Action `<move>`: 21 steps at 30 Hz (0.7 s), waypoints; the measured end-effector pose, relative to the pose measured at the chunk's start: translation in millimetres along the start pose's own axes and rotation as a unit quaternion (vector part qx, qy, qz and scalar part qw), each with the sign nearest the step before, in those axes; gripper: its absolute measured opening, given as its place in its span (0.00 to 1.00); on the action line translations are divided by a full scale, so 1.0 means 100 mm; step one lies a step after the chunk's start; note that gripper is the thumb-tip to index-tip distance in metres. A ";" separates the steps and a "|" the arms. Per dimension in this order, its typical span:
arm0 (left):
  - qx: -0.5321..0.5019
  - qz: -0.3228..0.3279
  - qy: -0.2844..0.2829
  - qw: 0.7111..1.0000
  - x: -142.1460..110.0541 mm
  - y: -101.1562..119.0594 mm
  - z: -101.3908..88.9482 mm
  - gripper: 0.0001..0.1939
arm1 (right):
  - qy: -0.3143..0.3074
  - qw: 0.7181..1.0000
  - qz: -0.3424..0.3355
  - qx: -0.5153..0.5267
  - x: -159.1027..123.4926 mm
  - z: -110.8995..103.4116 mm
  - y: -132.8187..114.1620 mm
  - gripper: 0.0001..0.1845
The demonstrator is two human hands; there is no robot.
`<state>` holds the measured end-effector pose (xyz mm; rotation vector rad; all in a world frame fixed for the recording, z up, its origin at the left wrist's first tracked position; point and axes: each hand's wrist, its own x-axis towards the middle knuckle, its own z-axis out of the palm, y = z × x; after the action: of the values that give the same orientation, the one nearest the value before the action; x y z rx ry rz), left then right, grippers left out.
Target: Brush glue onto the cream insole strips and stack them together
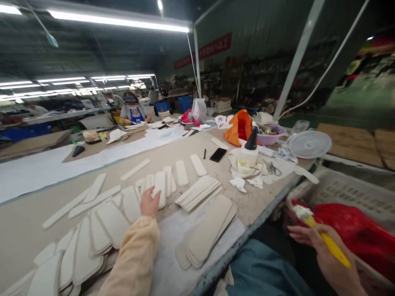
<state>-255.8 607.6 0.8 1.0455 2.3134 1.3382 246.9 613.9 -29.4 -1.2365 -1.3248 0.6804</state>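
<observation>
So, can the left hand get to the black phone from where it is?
Probably yes, with a stretch: between the left hand and the black phone I see only low, flat pale strips and a small black stick.

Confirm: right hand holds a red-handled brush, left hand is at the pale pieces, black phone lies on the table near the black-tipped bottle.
Head view: the brush has a yellow handle, not red. The right hand holds it, left hand is at the pale pieces, black phone lies on the table near the black-tipped bottle.
</observation>
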 end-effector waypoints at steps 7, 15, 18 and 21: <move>0.141 0.242 -0.127 0.952 -1.84 -0.29 0.43 0.40 | -0.172 0.985 0.010 -0.026 0.08 0.25 0.07 0.10; 0.240 0.215 -0.095 0.942 -2.11 -0.43 0.64 0.54 | -0.319 0.920 -0.158 -0.168 0.57 1.46 0.22 0.12; 0.240 0.226 -0.112 0.938 -2.10 -0.47 0.64 0.51 | -0.344 0.911 -0.162 -0.160 0.63 1.70 0.31 0.13; 0.235 0.228 -0.112 0.938 -2.10 -0.47 0.64 0.47 | -0.359 0.909 -0.141 -0.157 0.64 1.71 0.39 0.11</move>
<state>-94.3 486.6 -97.7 1.8675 2.3496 0.7292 108.2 729.7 -76.2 -1.0351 -2.2497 0.7636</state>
